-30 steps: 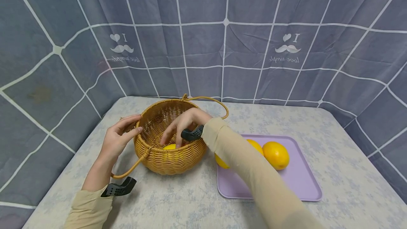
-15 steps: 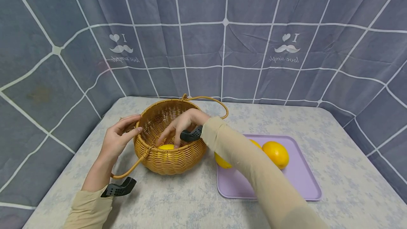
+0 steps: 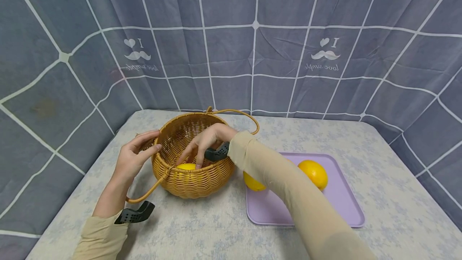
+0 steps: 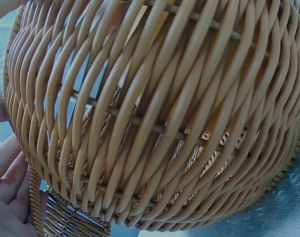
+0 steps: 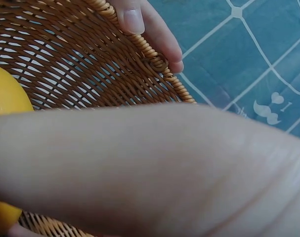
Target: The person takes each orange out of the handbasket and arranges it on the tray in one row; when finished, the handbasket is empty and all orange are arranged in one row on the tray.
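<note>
A round wicker basket (image 3: 195,181) stands left of centre on the table. My left hand (image 3: 133,155) grips its left rim, thumb over the edge and fingers behind; the left wrist view shows the basket's woven wall with fingers (image 4: 6,168) at its side. Inside the basket, my right hand (image 3: 207,141) reaches down with its fingers curled around a yellow lemon (image 3: 186,167). That lemon (image 5: 9,94) shows bright beside the hand in the right wrist view. The front rim hides its lower part in the head view.
To the right lies a purple tray (image 3: 343,208) with a yellow-orange lemon (image 3: 313,174) on it. Another lemon (image 3: 254,181) at its left edge is partly covered by my right sleeve (image 3: 288,183). The basket's handle (image 3: 249,119) hangs out to the back right.
The right hand and the lemon have shifted slightly left inside the basket. My right sleeve now hides more of the tray's middle. The left hand and basket have stayed put.
</note>
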The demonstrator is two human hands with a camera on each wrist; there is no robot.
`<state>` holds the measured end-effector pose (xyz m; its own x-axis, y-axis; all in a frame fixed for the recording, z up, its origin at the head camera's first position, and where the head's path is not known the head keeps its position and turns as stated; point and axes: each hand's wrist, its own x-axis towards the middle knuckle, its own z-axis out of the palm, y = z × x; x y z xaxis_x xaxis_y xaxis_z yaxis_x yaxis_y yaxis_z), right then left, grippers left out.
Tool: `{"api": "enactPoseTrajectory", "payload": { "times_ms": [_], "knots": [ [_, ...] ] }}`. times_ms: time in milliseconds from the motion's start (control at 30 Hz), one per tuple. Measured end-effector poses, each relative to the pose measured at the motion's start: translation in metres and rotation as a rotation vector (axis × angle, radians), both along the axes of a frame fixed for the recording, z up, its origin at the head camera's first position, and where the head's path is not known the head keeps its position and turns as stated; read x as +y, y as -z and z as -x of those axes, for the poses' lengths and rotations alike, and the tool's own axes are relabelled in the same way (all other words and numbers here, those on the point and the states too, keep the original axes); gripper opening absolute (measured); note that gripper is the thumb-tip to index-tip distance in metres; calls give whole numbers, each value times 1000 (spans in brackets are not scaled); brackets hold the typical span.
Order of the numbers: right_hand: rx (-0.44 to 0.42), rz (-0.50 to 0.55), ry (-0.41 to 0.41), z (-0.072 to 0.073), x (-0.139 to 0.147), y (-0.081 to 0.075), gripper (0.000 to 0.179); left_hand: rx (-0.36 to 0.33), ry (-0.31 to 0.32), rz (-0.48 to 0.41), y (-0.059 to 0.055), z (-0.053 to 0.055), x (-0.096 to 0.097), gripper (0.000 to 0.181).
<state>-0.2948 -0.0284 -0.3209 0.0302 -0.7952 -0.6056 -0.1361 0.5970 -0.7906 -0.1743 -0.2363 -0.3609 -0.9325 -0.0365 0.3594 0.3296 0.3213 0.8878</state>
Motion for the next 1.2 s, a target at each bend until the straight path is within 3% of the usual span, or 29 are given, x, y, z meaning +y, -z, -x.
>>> {"api": "enactPoseTrajectory", "payload": {
  "times_ms": [133,300,733,1000,1200],
  "knots": [
    [-34,-13,17,1,0,0,66,-5,0,-2,-1,-1,1,42],
    [-15,-23,11,1,0,0,69,-6,-1,3,-1,0,0,42],
    [127,-34,-9,0,0,0,70,0,1,7,1,0,-1,42],
    [60,-2,-5,0,1,1,72,-4,0,10,1,0,-1,42],
    [76,53,-34,1,0,2,69,-5,0,5,1,0,-1,42]
  ]
}}
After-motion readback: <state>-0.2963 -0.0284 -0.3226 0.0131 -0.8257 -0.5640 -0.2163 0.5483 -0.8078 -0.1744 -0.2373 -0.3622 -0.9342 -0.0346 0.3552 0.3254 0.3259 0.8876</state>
